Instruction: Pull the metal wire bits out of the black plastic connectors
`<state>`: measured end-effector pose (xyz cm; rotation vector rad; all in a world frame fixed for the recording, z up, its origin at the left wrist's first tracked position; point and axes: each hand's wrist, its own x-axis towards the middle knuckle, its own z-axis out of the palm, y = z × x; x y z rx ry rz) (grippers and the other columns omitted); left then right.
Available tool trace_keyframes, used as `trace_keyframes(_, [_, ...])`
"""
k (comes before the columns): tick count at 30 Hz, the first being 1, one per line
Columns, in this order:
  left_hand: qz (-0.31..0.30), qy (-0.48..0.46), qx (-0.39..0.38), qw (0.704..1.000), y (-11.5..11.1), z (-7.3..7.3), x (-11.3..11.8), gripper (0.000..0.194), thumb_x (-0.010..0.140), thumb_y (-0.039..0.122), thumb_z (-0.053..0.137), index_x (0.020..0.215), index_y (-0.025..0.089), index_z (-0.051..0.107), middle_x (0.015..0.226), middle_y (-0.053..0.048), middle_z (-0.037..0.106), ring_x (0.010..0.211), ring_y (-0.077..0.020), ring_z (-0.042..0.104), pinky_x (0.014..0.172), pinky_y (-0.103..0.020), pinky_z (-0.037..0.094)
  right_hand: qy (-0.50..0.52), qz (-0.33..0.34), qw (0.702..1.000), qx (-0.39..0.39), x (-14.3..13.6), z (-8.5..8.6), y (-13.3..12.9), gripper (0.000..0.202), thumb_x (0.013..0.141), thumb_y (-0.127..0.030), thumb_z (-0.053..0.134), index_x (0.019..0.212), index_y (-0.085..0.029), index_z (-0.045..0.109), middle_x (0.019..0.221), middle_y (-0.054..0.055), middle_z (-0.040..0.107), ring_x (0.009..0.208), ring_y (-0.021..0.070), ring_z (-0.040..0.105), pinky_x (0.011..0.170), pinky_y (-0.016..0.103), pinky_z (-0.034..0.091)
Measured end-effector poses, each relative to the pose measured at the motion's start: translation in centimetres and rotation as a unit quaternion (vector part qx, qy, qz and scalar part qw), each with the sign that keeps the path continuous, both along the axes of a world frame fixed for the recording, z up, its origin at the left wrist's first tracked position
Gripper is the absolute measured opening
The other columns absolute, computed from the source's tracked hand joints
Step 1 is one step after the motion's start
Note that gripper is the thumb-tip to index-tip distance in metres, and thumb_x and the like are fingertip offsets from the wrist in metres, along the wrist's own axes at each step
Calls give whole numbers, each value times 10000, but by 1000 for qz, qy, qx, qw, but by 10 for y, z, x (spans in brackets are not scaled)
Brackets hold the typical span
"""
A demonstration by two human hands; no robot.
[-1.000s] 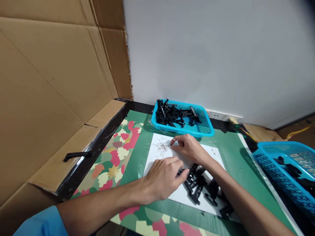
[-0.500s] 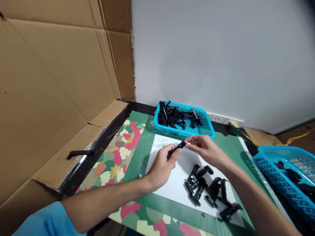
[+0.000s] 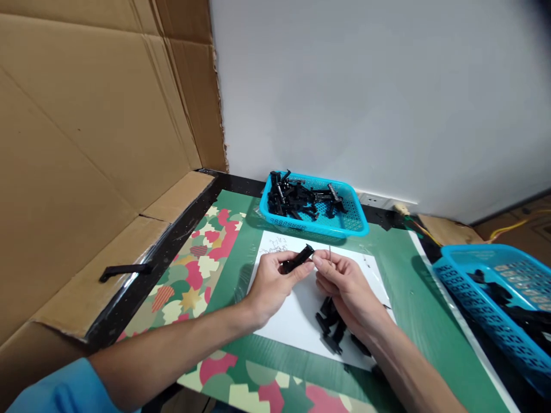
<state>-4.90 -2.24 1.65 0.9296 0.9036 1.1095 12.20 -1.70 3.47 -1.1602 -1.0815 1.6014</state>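
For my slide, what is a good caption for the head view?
Left grip on a black part, right grip on a thin piece, above white paper.

Black tabletop [image 3: 241,184] with a green patterned cover [image 3: 408,298], a white sheet [image 3: 293,315] on that, a blue basket [image 3: 316,227] behind.

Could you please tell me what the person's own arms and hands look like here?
The left hand and right hand are both bare, with no gloves, and no watch or bracelet shows at either wrist. A plain, bright blue sleeve covers the upper left arm, leaving the forearm uncovered. The right forearm is bare too; no sleeve shows on that side.
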Motion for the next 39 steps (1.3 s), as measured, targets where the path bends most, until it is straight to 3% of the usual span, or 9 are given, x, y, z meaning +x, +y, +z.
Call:
trace_keyframes(6, [-19,-4,6,1000,1,-4,0,435,867,545,833,914,132,706,690,64,412,551,-39,231,495,-207,203,-24,12,1000,-3,2,7,-2,437,853,-587,829,897,-193,645,620,-90,254,570,103,117,518,302,100])
trace_keyframes(10, [-36,3,4,999,0,-5,0,438,898,564,792,911,147,659,668,75,366,535,-46,246,478,-210,179,-83,25,995,40,11,10,0,423,883,-592,792,862,-191,660,659,-59,329,587,110,174,526,304,132])
trace_keyframes(18, [-50,107,79,990,3,-4,-4,346,959,483,730,917,139,733,713,21,552,613,-90,423,596,-227,354,-254,59,953,152,33,6,6,294,948,-488,750,940,-195,759,670,-41,334,623,129,282,559,299,226])
trace_keyframes(25, [-86,156,128,976,3,-9,-2,288,985,414,684,950,136,752,876,-37,696,836,-176,601,755,-273,458,-320,85,928,170,40,11,3,279,958,-425,700,850,-181,778,592,-48,321,561,116,268,521,294,230])
trace_keyframes(29, [-55,218,132,965,1,-10,-4,250,1016,357,638,1180,183,711,1087,-60,750,996,-218,683,862,-312,533,-341,38,920,189,48,12,5,257,932,-403,714,852,-174,798,588,-40,346,565,119,292,523,292,246])
trace_keyframes(32, [-62,289,170,940,-2,-5,-6,345,1081,329,513,1387,225,635,1392,-94,702,1277,-260,656,1087,-393,509,-355,-9,913,203,50,10,5,275,921,-414,716,855,-164,811,578,-39,344,561,120,297,524,294,248])
trace_keyframes(34, [-79,358,207,907,-4,-2,-8,415,1099,327,463,1495,239,551,1441,-115,678,1325,-286,643,1121,-445,496,-361,-16,911,198,49,9,6,301,923,-427,705,840,-158,810,571,-39,330,553,119,286,517,294,238])
trace_keyframes(36, [-93,428,226,870,-7,-1,-8,464,1098,335,456,1551,239,455,1283,-128,736,1165,-307,720,982,-461,562,-362,-14,912,190,46,8,6,313,921,-430,695,830,-153,809,567,-38,322,547,117,278,511,293,229])
trace_keyframes(39, [-109,498,240,826,-10,-2,-7,376,1096,337,453,1456,230,429,1007,-75,745,870,-282,753,745,-387,565,-370,4,912,175,41,4,7,303,909,-410,683,810,-152,808,560,-36,327,541,112,269,505,288,213])
